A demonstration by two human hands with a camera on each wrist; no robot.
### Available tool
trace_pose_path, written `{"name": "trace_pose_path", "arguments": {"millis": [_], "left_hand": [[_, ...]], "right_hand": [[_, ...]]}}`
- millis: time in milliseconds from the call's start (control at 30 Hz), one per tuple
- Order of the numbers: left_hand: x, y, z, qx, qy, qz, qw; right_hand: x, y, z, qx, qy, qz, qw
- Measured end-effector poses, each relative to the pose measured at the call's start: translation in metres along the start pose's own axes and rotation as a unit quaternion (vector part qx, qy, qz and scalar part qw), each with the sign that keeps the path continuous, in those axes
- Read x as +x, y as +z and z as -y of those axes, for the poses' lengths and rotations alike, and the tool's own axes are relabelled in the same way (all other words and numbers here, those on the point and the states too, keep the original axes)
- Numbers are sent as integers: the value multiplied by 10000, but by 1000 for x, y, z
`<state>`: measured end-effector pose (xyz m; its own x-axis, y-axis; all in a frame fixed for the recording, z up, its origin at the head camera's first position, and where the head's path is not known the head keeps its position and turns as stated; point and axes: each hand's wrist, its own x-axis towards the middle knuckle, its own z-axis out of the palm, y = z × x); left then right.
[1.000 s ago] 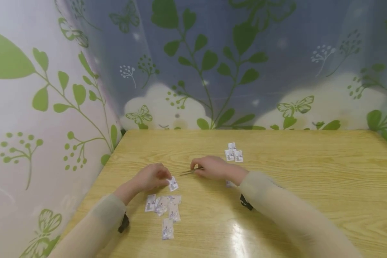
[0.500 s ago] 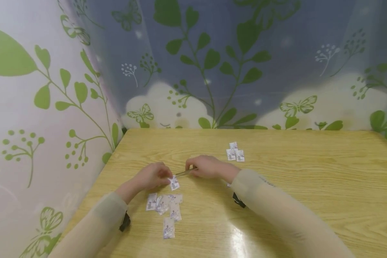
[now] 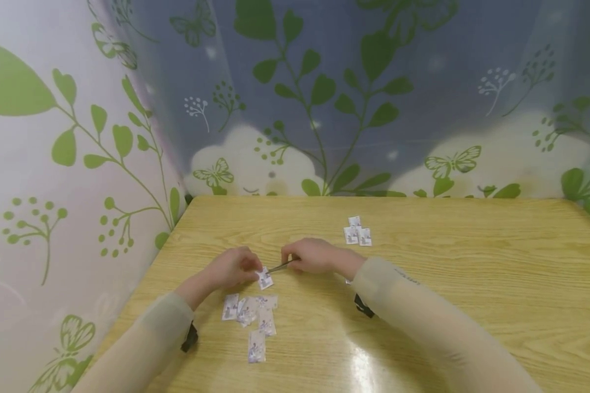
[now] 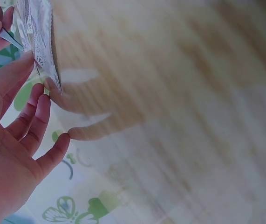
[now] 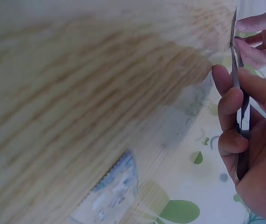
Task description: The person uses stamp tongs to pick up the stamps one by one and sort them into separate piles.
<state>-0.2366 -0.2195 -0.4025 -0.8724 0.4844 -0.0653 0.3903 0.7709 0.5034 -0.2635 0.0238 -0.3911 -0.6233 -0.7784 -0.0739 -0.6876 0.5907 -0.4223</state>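
My left hand (image 3: 232, 268) pinches a corner of a small white printed sachet (image 3: 265, 280) with thumb and fingertips. In the left wrist view the sachet (image 4: 43, 42) stands tilted, its serrated edge facing the table, and the outer fingers are spread. My right hand (image 3: 311, 255) grips a pair of metal tweezers (image 3: 281, 266), fingers curled round their arms in the right wrist view. The tweezers' tips overlap the sachet's upper part, right beside the left fingertips.
A loose group of several similar sachets (image 3: 266, 322) lies on the wooden table (image 3: 447, 284), nearer than the left hand. Three more sachets (image 3: 351, 235) sit together farther back at right. Another sachet (image 5: 112, 191) lies near the right wrist, mostly hidden by the sleeve in the head view.
My right hand has moved left, bringing the tweezers' tips from beside the sachet onto it. The left hand has kept its pinch in nearly the same place.
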Motion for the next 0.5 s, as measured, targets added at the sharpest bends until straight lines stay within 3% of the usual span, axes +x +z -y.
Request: {"name": "trace_pose_path", "arguments": {"millis": [500], "left_hand": [[1, 0, 2, -75, 114, 11, 9999]], "right_hand": [[-2, 4, 1, 64, -42, -95, 9999]]}}
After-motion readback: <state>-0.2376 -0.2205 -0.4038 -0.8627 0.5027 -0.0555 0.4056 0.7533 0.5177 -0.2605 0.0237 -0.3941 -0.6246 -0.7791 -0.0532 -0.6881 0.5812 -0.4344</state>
